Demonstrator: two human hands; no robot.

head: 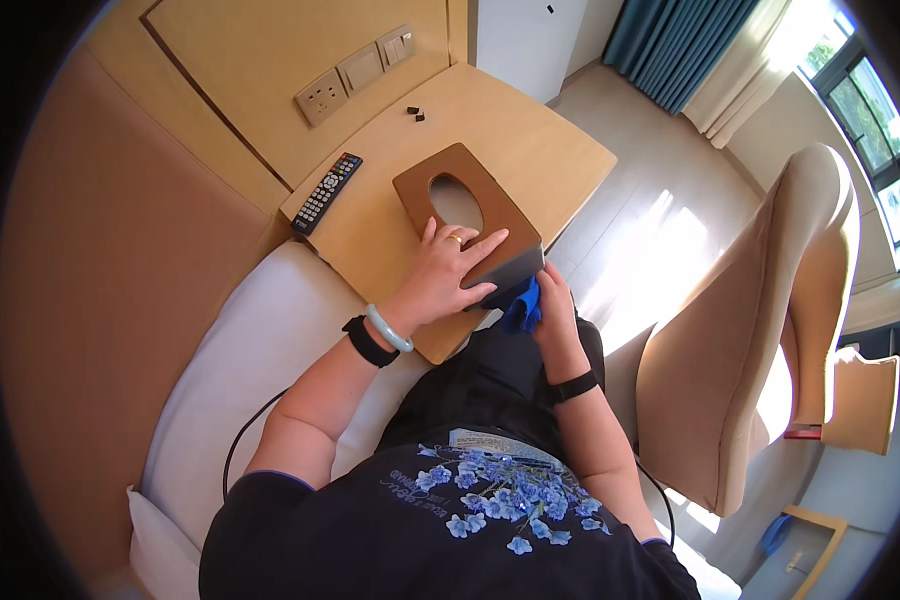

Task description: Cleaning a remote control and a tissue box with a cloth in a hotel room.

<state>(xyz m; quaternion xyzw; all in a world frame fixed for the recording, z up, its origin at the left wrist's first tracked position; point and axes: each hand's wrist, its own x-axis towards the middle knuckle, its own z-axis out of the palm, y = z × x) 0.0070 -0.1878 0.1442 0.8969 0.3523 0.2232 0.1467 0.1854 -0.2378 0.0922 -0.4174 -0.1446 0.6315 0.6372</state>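
Observation:
A brown tissue box [427, 178] with an oval opening in its top sits on the light wooden bedside table [529, 124]. My left hand [450, 266] rests on the near part of the box, its fingers spread over the top by the opening and its thumb at the near side. Below the box's near right corner, my right hand [556, 300] grips a blue cloth [523, 306]. Part of the cloth is hidden under the box edge, and I cannot tell whether the fingertips touch the box.
A black remote control [327, 193] lies along the table's left edge. Two small black pieces [416, 114] lie near the wall sockets [321, 97]. To the left is a bed with a white sheet [262, 330]. A beige chair [720, 337] stands at the right on the floor.

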